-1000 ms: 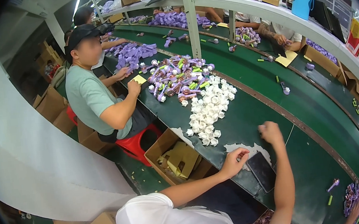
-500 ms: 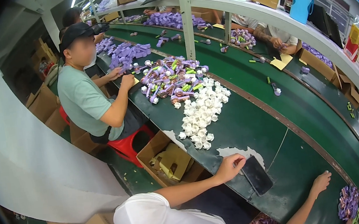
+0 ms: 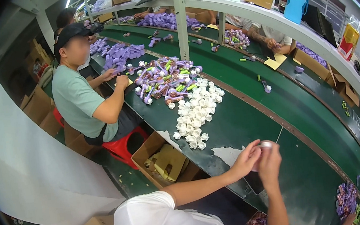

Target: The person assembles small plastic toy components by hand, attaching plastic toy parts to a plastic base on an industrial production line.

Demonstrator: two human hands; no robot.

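Above the near part of the green work table (image 3: pixel 299 161), my left hand (image 3: pixel 244 164) and my right hand (image 3: pixel 269 164) meet. Between their fingers is a small round piece with a silvery top (image 3: pixel 265 144). Its lower part is hidden by my fingers, so I cannot tell its kind. A dark phone (image 3: pixel 254 184) lies under my hands, mostly covered by them. Farther up the table, a heap of white flower-shaped plastic caps (image 3: pixel 196 117) adjoins a pile of purple, white and green small parts (image 3: pixel 165 78).
A purple pile (image 3: pixel 346 200) lies near right. At left a co-worker in a green shirt (image 3: pixel 75 86) sits on a red stool (image 3: pixel 126 149), by an open carton (image 3: pixel 146 145). A green conveyor belt (image 3: pixel 285 105) runs beyond the table, under a white shelf (image 3: pixel 262 12) holding bottles.
My right hand has come from the far right to meet my left, and the small round piece is now between them. My left hand has shifted slightly right. The view has shifted a little.
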